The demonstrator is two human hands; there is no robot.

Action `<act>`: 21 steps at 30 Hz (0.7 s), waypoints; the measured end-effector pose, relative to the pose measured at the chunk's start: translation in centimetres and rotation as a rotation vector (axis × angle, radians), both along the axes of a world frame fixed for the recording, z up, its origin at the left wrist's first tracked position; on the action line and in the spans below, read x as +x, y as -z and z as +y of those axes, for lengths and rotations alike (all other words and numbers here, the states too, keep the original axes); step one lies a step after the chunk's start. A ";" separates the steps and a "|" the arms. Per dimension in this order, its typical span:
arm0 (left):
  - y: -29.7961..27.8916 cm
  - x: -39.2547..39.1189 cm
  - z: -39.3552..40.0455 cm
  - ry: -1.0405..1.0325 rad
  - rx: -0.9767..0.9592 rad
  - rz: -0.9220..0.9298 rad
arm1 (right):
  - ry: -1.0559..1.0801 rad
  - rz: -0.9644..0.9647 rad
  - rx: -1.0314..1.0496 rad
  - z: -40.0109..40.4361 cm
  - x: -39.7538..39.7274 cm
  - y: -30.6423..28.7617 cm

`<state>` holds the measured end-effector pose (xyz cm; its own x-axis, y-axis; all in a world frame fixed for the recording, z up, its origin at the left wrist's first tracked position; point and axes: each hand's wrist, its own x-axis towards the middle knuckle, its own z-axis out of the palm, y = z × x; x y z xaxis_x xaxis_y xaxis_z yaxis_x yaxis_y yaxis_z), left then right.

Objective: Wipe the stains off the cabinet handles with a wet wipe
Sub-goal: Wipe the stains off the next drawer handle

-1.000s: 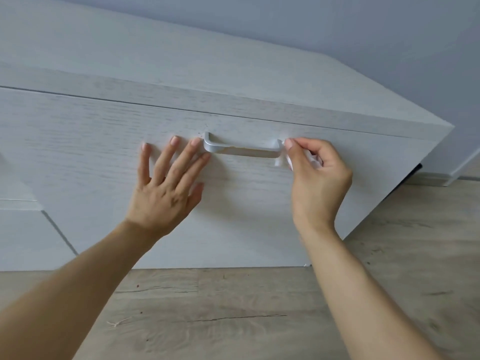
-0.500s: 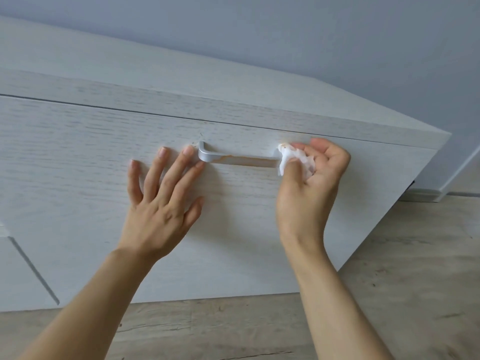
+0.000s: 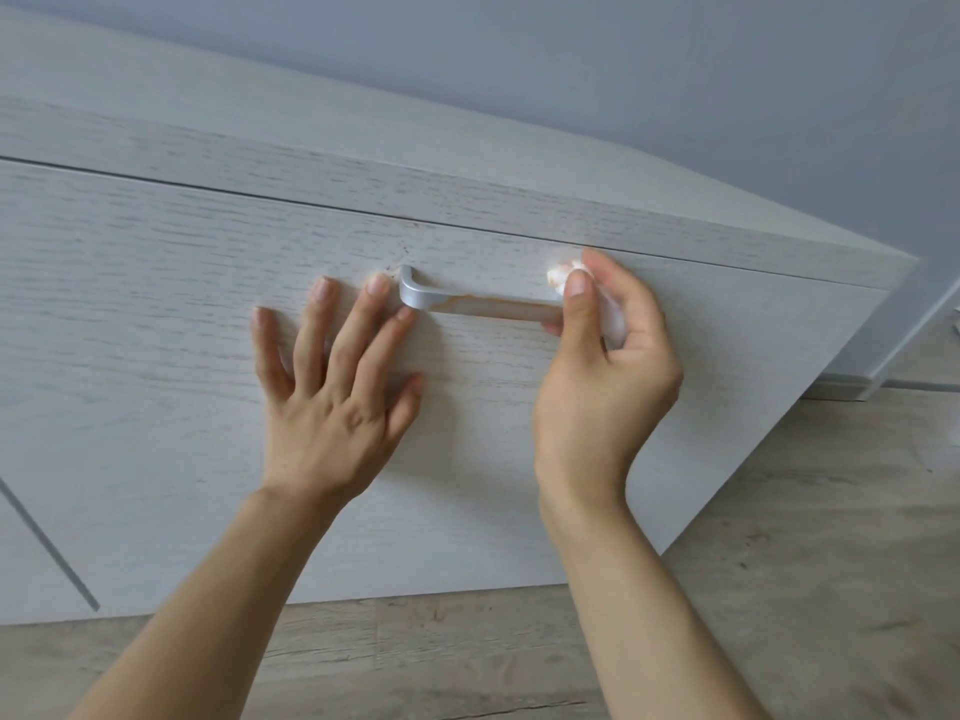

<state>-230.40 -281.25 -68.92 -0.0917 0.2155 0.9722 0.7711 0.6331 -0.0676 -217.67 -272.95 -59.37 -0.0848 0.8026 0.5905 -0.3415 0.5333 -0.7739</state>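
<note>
The left hand [image 3: 332, 407] lies flat on the white cabinet front [image 3: 156, 330], fingers spread, with fingertips just beside the left end of the silver handle [image 3: 467, 304]. The right hand [image 3: 602, 387] pinches a crumpled wet wipe [image 3: 558, 277] between thumb and fingers at the right end of the handle. An orange-brown stain [image 3: 488, 307] runs along the bar. No writing or label can be seen.

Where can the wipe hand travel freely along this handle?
Free: the handle bar between the left hand fingertips and the right hand, orange stain showing. Crowded: its right end, where the right hand pinches the wet wipe; left end, fingertips beside it.
</note>
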 end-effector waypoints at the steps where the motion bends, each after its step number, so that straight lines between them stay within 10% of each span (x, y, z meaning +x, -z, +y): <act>1: 0.0 0.0 0.0 -0.003 0.005 -0.002 | -0.005 0.005 -0.007 0.1 0.4 0.0; 21: 0.1 0.0 0.1 -0.006 0.003 0.017 | -0.151 0.016 -0.052 0.0 1.8 1.3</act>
<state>-230.40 -281.11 -69.05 -0.0762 0.2118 0.9743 0.7660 0.6381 -0.0788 -215.87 -272.99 -60.71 -0.1979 0.8111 0.5504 -0.4277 0.4337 -0.7930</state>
